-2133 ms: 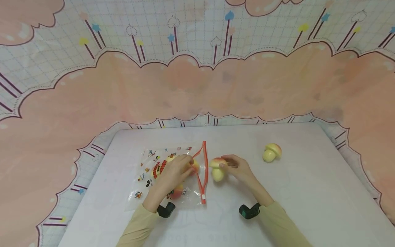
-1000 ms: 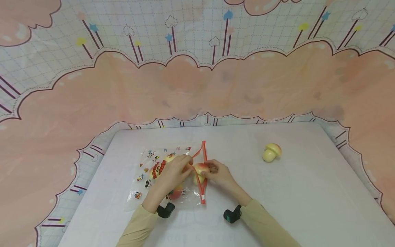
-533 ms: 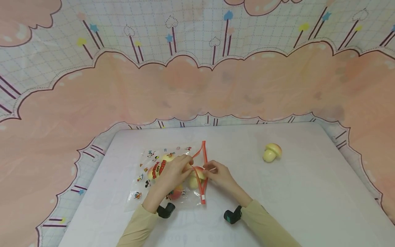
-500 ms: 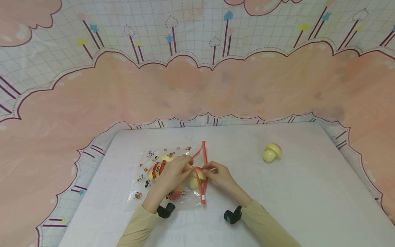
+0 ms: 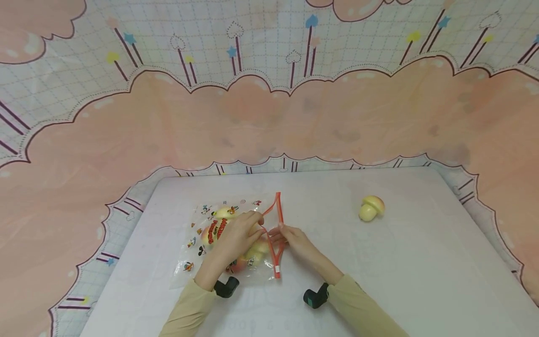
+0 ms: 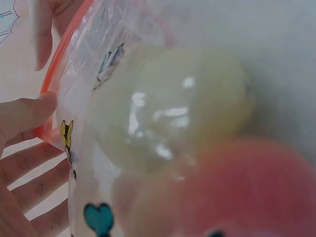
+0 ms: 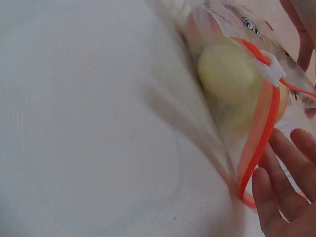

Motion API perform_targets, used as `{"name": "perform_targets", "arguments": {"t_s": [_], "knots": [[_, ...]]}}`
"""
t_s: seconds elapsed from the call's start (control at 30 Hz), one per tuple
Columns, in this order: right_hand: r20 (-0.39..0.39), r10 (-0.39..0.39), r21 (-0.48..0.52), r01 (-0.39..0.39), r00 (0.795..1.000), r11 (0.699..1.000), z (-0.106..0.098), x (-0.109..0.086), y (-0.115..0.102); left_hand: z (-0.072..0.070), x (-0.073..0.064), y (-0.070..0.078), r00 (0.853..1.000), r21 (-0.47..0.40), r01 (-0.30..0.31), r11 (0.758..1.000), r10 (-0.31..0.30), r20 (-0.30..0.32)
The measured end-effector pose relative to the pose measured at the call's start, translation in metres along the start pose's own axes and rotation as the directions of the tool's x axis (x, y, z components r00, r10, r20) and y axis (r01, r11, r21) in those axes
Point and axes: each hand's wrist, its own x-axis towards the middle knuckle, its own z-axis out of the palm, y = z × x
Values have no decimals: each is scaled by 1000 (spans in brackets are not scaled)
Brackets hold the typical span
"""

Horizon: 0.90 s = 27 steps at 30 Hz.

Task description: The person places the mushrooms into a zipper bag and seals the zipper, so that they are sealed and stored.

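A clear zip bag (image 5: pixel 185 250) printed with cartoon figures lies on the table, its red-edged mouth facing right. My left hand (image 5: pixel 236 236) reaches across it and pinches the upper lip of the mouth. Several toy mushrooms, yellow with reddish caps, show through the plastic; one (image 5: pixel 257 252) lies just inside the mouth. At that mouth is my right hand (image 5: pixel 294 241), holding nothing; the right wrist view shows its fingers (image 7: pixel 291 163) loosely spread beside the red zip. Another toy mushroom (image 5: pixel 371 208) rests on the table, farther right. Part of the bag's contents is hidden under my left hand.
The white tabletop (image 5: pixel 400 281) spreads round the bag and ends at a patterned cloth backdrop (image 5: pixel 294 126) behind. A black device (image 5: pixel 227 286) sits at my left wrist and another black device (image 5: pixel 316 296) at my right.
My right hand has moved left with a toy mushroom, brought it through the bag's mouth and let go. The mushroom now lies deeper inside. My left hand has stayed in place.
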Motion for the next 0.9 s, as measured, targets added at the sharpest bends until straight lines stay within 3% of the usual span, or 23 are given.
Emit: {"name": "perform_targets", "arguments": {"t_s": [0.17,0.5,0.73,0.9], "knots": [[28,-19,-26,19,999,999,-1,-1,0,-1,0,1,1000,-19,8,1000,-8,14],[-72,-66,-18,64,995,998,-28,-8,-5,0,1,1,1000,-26,6,1000,-5,25],[-109,-88,-116,76,990,990,-54,-19,1,0,2,0,999,-37,8,999,-6,36],[-176,-113,-194,78,978,978,-76,-26,5,1,2,1,999,-31,0,1000,1,32]]}}
